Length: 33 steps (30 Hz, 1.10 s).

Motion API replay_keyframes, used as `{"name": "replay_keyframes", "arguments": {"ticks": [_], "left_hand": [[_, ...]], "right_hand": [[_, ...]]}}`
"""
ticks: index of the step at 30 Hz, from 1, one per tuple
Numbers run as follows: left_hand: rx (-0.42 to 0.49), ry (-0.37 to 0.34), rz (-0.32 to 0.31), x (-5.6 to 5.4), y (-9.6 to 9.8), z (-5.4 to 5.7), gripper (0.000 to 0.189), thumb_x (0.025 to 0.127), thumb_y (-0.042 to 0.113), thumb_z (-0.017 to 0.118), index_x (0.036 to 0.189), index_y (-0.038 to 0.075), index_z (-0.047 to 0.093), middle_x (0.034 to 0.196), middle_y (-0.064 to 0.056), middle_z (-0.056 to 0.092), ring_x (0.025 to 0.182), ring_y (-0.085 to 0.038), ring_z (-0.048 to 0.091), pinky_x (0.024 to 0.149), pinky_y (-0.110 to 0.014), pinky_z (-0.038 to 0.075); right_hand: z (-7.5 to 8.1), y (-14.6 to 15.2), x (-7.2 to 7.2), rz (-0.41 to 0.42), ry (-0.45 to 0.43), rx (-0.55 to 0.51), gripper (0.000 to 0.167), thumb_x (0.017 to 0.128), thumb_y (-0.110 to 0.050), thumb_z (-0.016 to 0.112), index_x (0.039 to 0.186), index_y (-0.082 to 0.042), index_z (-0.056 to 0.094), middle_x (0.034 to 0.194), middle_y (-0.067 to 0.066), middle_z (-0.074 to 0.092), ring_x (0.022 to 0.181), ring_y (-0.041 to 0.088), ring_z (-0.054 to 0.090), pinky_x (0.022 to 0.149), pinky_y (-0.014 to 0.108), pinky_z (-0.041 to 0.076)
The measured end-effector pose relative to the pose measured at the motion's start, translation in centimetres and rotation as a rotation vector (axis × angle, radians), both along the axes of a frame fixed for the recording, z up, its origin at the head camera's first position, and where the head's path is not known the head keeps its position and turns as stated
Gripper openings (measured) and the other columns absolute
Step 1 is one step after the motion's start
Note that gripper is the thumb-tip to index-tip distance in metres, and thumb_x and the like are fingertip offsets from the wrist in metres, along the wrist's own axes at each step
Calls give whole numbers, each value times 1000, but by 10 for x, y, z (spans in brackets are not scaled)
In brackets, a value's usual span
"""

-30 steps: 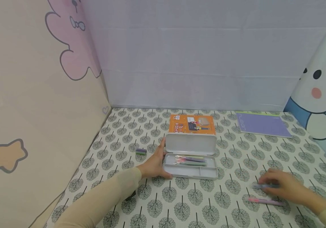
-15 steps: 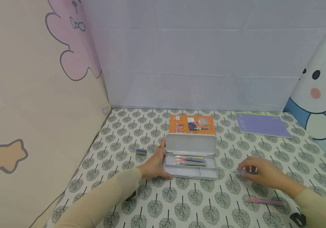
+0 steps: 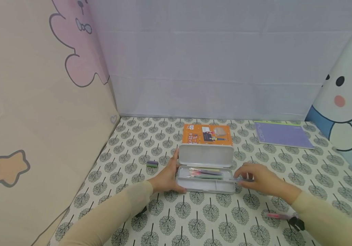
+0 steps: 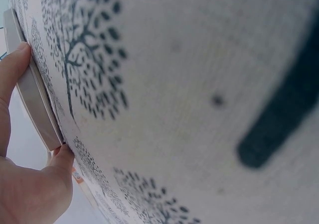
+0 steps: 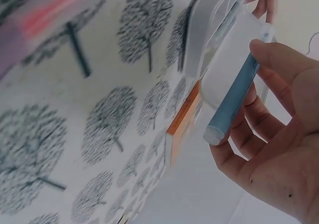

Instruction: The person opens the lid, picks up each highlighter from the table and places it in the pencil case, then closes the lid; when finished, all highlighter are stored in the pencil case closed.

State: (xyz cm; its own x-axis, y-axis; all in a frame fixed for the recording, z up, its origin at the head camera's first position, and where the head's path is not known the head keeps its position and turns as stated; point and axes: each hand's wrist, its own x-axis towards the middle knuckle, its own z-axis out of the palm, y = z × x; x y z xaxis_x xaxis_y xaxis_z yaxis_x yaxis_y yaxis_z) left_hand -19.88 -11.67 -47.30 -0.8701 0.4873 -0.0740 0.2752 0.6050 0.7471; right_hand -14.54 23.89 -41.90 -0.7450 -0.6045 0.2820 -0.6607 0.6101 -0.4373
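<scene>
An open white pencil case (image 3: 200,185) lies mid-table with its lid (image 3: 206,155) tipped up behind. Several coloured felt-tip pens (image 3: 206,173) lie in its rear compartment. My left hand (image 3: 166,176) holds the case's left end, thumb at the front corner and fingers by the lid; in the left wrist view its fingertips touch the case wall (image 4: 37,92). My right hand (image 3: 257,177) pinches a blue felt-tip pen (image 5: 234,94) between thumb and fingers, the pen's clear end over the case's right rim.
A pink and purple pen (image 3: 277,216) lies front right, partly behind my right sleeve. An orange booklet (image 3: 206,134) lies behind the case, a purple notebook (image 3: 283,135) at back right. A small purple and green object (image 3: 152,164) sits left of the case.
My right hand has carried the blue felt-tip pen leftward and away from me, from the right of the table to the case's right edge. My left hand has stayed on the case.
</scene>
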Motion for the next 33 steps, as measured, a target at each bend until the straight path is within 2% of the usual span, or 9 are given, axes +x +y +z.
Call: {"name": "replay_keyframes", "arguments": {"ticks": [5, 10, 21, 28, 33], "left_hand": [[-2, 0, -3, 0, 0, 1, 160, 48, 31, 97, 151, 27, -25, 159, -14, 16, 138, -28, 38, 120, -42, 24], [-4, 3, -2, 0, 0, 1, 159, 48, 30, 97, 151, 26, -24, 158, -15, 18, 138, -30, 38, 120, -43, 24], [3, 1, -16, 1, 1, 2, 159, 49, 29, 97, 151, 24, -25, 158, -15, 17, 133, -27, 45, 119, -41, 27], [6, 9, -25, 1, 0, 2, 158, 50, 26, 96, 151, 25, -25, 158, -16, 15, 136, -29, 41, 119, -41, 27], [1, 21, -23, 1, 0, 1, 158, 50, 26, 96, 151, 25, -25, 157, -16, 17, 137, -29, 39, 119, -42, 26]], "right_hand": [[1, -22, -5, -4, -81, 27, 22, 79, -12, 77, 98, -22, 70, 77, -16, 54, 64, -2, 46, 55, 18, 44], [-1, -44, -9, 27, -112, 40, 21, 80, -13, 75, 98, -23, 71, 78, -11, 56, 64, 0, 46, 55, 17, 44], [-7, -91, -18, 90, -103, 59, 17, 82, -17, 74, 98, -22, 72, 81, -10, 59, 64, 6, 48, 57, 16, 43], [-8, -117, -20, 67, -126, 98, 16, 83, -19, 73, 99, -21, 72, 90, -7, 65, 74, 6, 55, 67, 18, 48], [-13, -131, -22, 64, -114, 89, 16, 82, -17, 74, 98, -17, 73, 86, -4, 65, 71, 9, 56, 66, 18, 47]]}}
